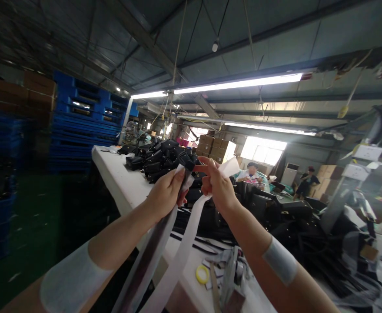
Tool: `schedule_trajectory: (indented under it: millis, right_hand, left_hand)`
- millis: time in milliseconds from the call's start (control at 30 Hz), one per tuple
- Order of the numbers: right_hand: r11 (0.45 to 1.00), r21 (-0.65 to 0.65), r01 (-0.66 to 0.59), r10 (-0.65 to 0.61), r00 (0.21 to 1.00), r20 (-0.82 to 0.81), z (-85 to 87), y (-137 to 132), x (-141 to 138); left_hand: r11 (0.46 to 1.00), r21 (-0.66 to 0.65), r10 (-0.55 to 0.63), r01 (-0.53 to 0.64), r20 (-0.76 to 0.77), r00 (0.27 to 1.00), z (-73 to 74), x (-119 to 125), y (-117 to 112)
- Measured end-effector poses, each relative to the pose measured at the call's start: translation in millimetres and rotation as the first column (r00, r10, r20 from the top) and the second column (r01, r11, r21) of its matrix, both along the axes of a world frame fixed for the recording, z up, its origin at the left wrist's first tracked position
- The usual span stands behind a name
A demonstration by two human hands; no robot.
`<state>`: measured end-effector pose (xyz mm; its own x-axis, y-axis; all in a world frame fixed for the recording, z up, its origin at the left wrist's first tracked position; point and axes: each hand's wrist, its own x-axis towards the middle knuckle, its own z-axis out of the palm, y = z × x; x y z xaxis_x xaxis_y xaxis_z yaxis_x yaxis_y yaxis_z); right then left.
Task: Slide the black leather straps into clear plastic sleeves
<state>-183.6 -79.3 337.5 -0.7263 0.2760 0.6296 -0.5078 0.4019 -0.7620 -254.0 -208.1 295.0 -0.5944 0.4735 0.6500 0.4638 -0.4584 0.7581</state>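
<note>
Left hand point(167, 191): what's in it?

You're pinching the dark strip point(148, 256) near its top end; it trails down toward you. Your right hand point(221, 187) has fingers curled on the white band point(186, 239), index pointing left.

Handling?

Both look light and limp; band likely thin, creases easily. Grip near the ends, keep it flat.

Room?

Black bags point(160, 161) heaped ahead, metal device point(233, 278) low right on the white table point(107, 171). Left edge drops to green floor point(36, 234); most room looks that side.
</note>
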Motion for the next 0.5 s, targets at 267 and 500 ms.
schedule_trajectory:
  millis: [267, 500]
  right_hand:
    - [0.944, 0.001, -0.329, 0.279, 0.802, 0.529, -91.1, -33, 29]
    - [0.867, -0.041, -0.497, 0.355, 0.558, 0.750, -135.9, -50, 45]
  left_hand:
    - [0.985, 0.115, -0.137, 0.130, 0.059, 0.989, 3.4, 9, -2]
    - [0.909, 0.127, -0.411, 0.397, 0.110, 0.905, -23.7, 17, -2]
